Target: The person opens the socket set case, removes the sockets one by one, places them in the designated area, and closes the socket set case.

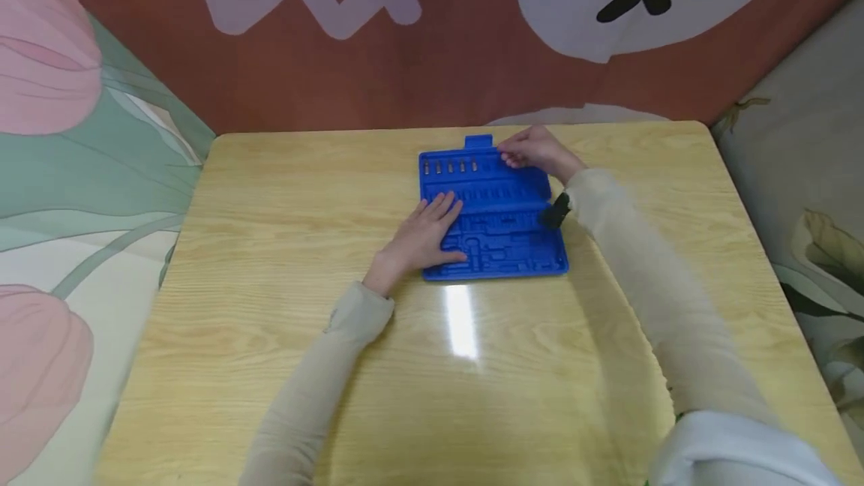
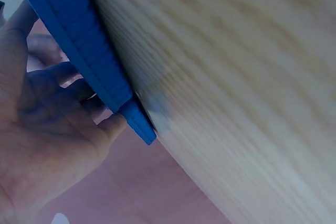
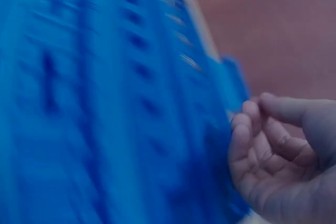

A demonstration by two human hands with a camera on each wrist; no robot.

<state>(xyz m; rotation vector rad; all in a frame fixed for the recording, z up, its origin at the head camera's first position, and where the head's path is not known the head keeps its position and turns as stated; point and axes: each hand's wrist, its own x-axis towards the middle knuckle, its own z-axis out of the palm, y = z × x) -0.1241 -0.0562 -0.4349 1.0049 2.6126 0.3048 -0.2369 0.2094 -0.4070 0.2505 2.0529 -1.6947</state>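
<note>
A blue plastic tool case (image 1: 518, 268) lies opened flat on the table, its moulded recesses facing up. Several small metal bits (image 1: 450, 167) stand in a row in its far half. My left hand (image 1: 421, 238) rests on the case's left side with fingers spread; in the left wrist view its fingers (image 2: 50, 80) reach over the case edge (image 2: 84, 56). My right hand (image 1: 533, 150) is at the far right rim, beside the latch tab (image 1: 478, 141). In the right wrist view its fingers (image 3: 242, 137) are curled, thumb against the fingertips, with nothing visible between them.
The light wood table (image 1: 270, 246) extends around the case on every side. Right behind its far edge stands a reddish-brown patterned backdrop (image 1: 466, 73). A black object (image 1: 556, 212) sits at my right wrist, overlapping the case's right edge in the head view.
</note>
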